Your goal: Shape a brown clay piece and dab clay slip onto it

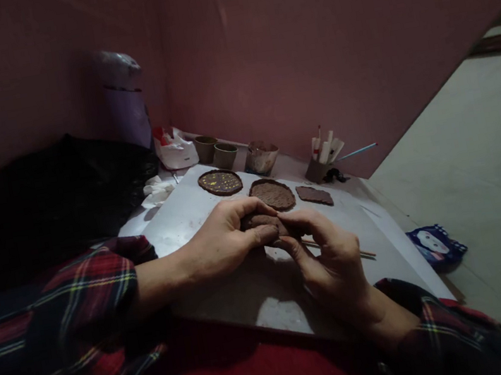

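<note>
Between my two hands is a lump of brown clay (262, 220), held above the white board (178, 215). My left hand (225, 236) wraps its thumb and fingers round the lump's left side. The thumb and fingers of my right hand (326, 251) pinch its right end. Fingers hide much of the lump. Beyond my hands lie a round brown clay piece with a raised rim (272, 195), a dark disc with yellow dots (220, 183) and a flat brown rectangular slab (314, 195). A thin stick (367, 254) lies partly behind my right hand.
Along the wall stand two cups (226, 155), a stained tub (261, 158), a white bag (176, 152) and a holder with pens and a blue brush (318, 170). A purple container (127, 115) and black plastic (64, 193) are on the left. A blue pouch (437, 244) lies right.
</note>
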The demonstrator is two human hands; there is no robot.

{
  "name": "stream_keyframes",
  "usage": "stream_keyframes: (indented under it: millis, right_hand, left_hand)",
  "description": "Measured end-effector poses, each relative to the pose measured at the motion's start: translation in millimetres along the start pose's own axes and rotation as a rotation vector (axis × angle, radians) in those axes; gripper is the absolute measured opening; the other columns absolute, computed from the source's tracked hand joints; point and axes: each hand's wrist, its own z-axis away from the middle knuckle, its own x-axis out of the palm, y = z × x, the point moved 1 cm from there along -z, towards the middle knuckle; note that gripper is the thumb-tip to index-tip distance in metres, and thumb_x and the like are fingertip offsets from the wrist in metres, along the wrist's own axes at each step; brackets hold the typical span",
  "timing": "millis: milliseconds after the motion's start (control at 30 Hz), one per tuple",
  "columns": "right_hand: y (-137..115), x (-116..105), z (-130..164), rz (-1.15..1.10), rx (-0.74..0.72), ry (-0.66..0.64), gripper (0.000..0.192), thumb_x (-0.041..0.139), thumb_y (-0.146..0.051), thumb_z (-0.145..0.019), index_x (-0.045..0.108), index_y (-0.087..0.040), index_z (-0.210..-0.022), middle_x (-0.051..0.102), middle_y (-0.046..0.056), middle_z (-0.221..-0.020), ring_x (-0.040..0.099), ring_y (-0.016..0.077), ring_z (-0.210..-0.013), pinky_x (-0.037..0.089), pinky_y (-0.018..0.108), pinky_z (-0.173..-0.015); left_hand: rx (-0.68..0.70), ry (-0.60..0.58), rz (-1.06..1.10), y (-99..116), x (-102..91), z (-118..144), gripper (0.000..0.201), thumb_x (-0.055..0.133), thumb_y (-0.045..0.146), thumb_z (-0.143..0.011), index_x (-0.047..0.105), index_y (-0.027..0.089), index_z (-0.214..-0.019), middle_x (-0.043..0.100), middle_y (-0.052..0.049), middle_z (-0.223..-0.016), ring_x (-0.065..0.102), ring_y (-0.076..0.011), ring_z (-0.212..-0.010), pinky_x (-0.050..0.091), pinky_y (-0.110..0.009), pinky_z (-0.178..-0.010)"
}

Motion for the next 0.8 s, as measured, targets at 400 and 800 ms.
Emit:
stream_keyframes:
  millis: [400,800]
  right_hand:
    - [3,-4,4,0.050,0.016,0.100,0.026,0.062,-0.016,-0.085,0.057,-0.021,-0.110,0.064,0.005,-0.097,0.062,0.0168,-0.087,0.055,0.034,-0.076]
    - [5,-1,2,-0.016,0.063,0.017,0.029,0.067,-0.026,-0.084,0.058,-0.022,-0.111,0.070,0.003,-0.095,0.066,0.0148,-0.078,0.056,0.029,-0.069]
  left_hand:
    - [-0.038,-0.011,0.030,2,-3.0,-1,0.036,0.063,0.040,-0.084,0.059,0.012,-0.106,0.064,-0.003,-0.078,0.060,-0.0110,-0.062,0.044,-0.021,-0.056]
    - [-0.012,0.064,-0.093,10,0.3,1,0.022,0.058,0.026,-0.086,0.066,0.010,-0.099,0.067,-0.005,-0.086,0.058,-0.0126,-0.072,0.043,-0.022,-0.062]
